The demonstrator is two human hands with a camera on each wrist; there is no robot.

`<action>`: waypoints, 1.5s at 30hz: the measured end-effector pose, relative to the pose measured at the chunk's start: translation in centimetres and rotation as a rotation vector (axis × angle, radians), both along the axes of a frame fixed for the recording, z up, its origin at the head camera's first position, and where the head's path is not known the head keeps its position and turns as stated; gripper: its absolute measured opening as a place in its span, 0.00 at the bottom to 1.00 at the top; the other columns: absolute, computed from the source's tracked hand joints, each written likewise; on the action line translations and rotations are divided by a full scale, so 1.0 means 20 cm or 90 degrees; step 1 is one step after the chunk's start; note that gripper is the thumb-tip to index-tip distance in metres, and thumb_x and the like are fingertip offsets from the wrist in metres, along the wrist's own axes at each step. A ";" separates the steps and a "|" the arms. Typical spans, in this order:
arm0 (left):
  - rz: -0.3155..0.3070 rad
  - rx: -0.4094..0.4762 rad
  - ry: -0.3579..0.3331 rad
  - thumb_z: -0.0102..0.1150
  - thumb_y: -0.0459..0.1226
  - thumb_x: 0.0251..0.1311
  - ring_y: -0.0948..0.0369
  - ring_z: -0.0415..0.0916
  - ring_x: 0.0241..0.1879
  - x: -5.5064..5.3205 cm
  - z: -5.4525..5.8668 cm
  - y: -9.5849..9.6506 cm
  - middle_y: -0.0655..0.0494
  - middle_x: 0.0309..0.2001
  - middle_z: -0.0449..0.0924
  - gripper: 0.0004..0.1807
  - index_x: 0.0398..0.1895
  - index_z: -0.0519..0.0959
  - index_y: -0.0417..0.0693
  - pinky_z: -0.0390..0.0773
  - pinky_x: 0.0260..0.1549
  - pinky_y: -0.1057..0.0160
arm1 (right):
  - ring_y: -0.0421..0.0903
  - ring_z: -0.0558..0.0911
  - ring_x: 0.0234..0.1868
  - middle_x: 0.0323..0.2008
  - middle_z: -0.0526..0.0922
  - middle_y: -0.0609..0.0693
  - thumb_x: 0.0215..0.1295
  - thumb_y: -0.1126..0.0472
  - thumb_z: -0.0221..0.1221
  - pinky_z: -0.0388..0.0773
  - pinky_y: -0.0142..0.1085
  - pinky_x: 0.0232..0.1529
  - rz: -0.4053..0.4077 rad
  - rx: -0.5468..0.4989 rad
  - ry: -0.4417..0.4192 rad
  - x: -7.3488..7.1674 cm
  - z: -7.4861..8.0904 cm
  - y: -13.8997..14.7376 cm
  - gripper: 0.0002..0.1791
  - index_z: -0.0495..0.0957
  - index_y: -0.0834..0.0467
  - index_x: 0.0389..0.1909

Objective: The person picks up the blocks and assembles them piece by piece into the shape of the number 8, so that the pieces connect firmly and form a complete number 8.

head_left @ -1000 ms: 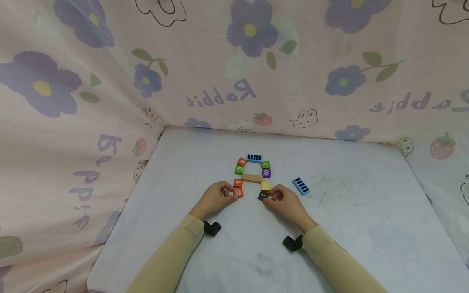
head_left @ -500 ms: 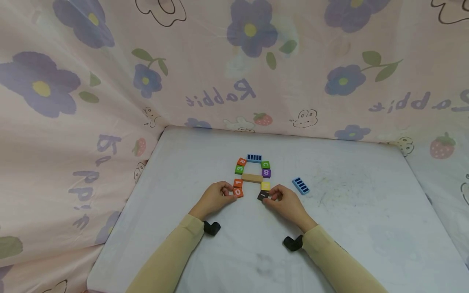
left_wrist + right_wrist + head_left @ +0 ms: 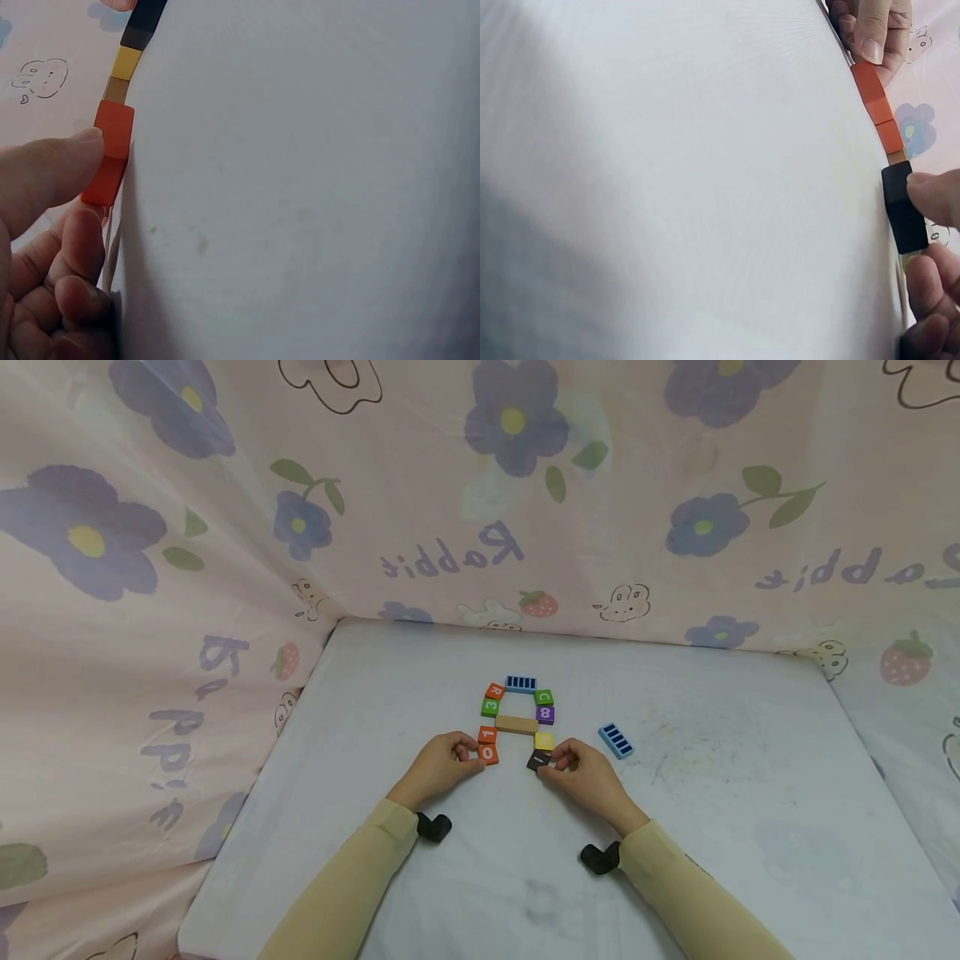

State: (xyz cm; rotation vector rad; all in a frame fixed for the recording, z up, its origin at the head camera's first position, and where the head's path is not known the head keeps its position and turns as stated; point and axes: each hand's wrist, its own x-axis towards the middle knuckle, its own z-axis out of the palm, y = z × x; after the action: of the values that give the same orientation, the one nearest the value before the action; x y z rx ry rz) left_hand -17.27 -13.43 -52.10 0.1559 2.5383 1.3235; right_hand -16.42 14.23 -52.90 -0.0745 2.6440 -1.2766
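Note:
My left hand (image 3: 442, 764) pinches an orange-red tile marked 0 (image 3: 488, 755) between thumb and fingers; the left wrist view shows the thumb on the orange-red tile's edge (image 3: 112, 150). Opposite it, my right hand (image 3: 588, 777) pinches a black tile (image 3: 537, 761), tilted slightly, with a white stroke on it. Just beyond the black tile lies a yellow tile (image 3: 543, 741), and beyond the 0 a red tile marked 1 (image 3: 487, 735). A tan wooden strip (image 3: 516, 725) bridges the two columns. In the right wrist view, the black tile (image 3: 905, 206) stands between thumb and fingertips.
Farther up, green (image 3: 490, 707), orange (image 3: 495, 692), blue (image 3: 521, 683), green (image 3: 543, 697) and purple (image 3: 546, 716) pieces form an arch. Another blue slotted block (image 3: 616, 741) lies apart to the right. Patterned cloth (image 3: 570, 568) hangs around the white table (image 3: 735, 793).

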 end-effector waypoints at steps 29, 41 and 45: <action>0.002 -0.006 0.005 0.68 0.45 0.57 0.61 0.68 0.28 0.01 0.00 0.00 0.57 0.27 0.74 0.14 0.44 0.80 0.51 0.69 0.30 0.61 | 0.46 0.72 0.31 0.31 0.78 0.46 0.53 0.47 0.71 0.68 0.40 0.33 0.004 -0.009 0.001 0.01 0.00 0.00 0.19 0.76 0.52 0.39; 0.000 0.001 0.005 0.68 0.45 0.57 0.60 0.68 0.28 0.00 -0.01 0.00 0.57 0.27 0.74 0.14 0.44 0.80 0.52 0.69 0.30 0.60 | 0.46 0.72 0.31 0.32 0.78 0.47 0.54 0.46 0.70 0.67 0.40 0.33 -0.003 -0.007 0.001 0.01 0.00 0.01 0.19 0.76 0.52 0.39; 0.000 0.001 0.006 0.68 0.45 0.57 0.60 0.68 0.27 0.00 -0.01 0.00 0.57 0.27 0.74 0.14 0.44 0.80 0.51 0.68 0.30 0.60 | 0.46 0.72 0.31 0.32 0.78 0.47 0.54 0.46 0.70 0.67 0.40 0.33 -0.003 -0.008 -0.001 0.01 0.01 0.01 0.19 0.76 0.52 0.39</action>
State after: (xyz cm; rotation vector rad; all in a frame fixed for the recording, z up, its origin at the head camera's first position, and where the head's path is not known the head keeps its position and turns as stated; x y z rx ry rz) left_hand -17.28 -13.40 -52.22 0.1622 2.5457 1.3270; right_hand -16.21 14.49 -52.69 -0.0705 2.6365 -1.2951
